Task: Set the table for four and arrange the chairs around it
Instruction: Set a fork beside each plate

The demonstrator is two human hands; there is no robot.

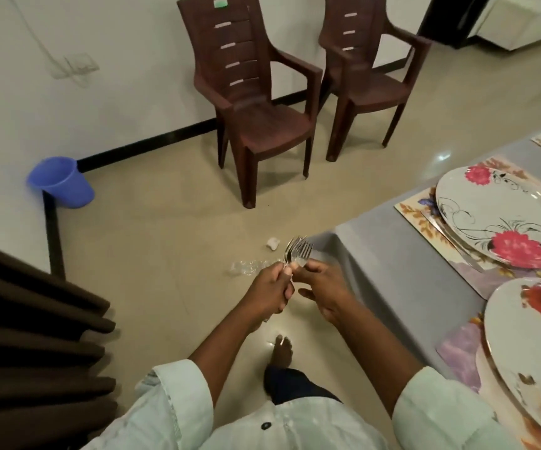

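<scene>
Left hand [270,289] grips a bundle of forks [298,251] by the handles, tines up, held over the floor just off the corner of the surface [392,254]; right hand [322,287] pinches one fork near its neck. Judgement — draw that single fork straight out along the handles so the tines do not snag, keeping the left grip firm. Lay it beside the nearest floral plate [500,216] on its placemat [418,212] — two brown chairs [253,102] wait by the wall.

I have one view, from the head camera, looking forward and steeply down beside the table [402,271]. The table's corner sits close at my right; two chairs [256,102] stand farther off, beyond it by the wall.
</scene>
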